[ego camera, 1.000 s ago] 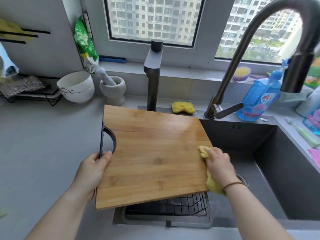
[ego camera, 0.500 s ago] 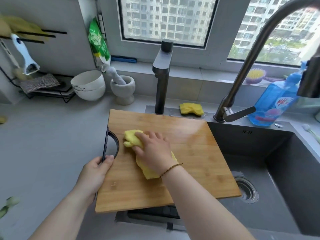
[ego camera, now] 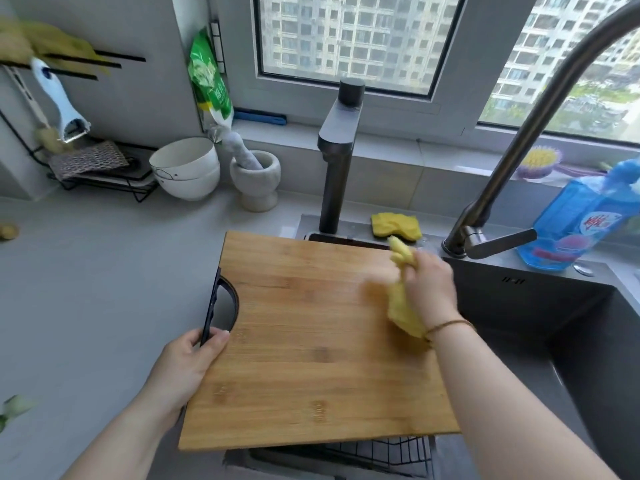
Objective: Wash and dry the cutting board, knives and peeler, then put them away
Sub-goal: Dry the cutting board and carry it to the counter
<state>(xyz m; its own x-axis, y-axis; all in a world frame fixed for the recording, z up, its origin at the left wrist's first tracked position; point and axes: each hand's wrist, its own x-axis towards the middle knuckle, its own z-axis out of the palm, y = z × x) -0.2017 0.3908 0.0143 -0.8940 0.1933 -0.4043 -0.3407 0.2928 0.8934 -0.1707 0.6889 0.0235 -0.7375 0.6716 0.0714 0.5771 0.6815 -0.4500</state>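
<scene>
A bamboo cutting board (ego camera: pixel 304 344) with a black handle at its left edge lies flat over the left part of the sink. My left hand (ego camera: pixel 188 362) grips the board's left edge by the handle. Near the far right corner of the board my right hand (ego camera: pixel 427 285) holds a yellow cloth (ego camera: pixel 403 306) against the wood; the hand and cloth are blurred. A white-and-blue peeler (ego camera: pixel 59 98) hangs on the wall rail at the far left. No knives are in view.
A dark sink basin (ego camera: pixel 571 341) opens to the right, with a wire rack (ego camera: pixel 377 453) under the board. Behind stand two faucets (ego camera: pixel 337 157) (ego camera: pixel 502 164), a yellow sponge (ego camera: pixel 394 225), a blue detergent bottle (ego camera: pixel 581 220), white bowls (ego camera: pixel 187 171) and a mortar (ego camera: pixel 256 181). Grey countertop (ego camera: pixel 90 289) lies left.
My right hand swept the yellow cloth from the board's right edge to its left near the handle, then back to the far right corner. My left hand kept its hold.
</scene>
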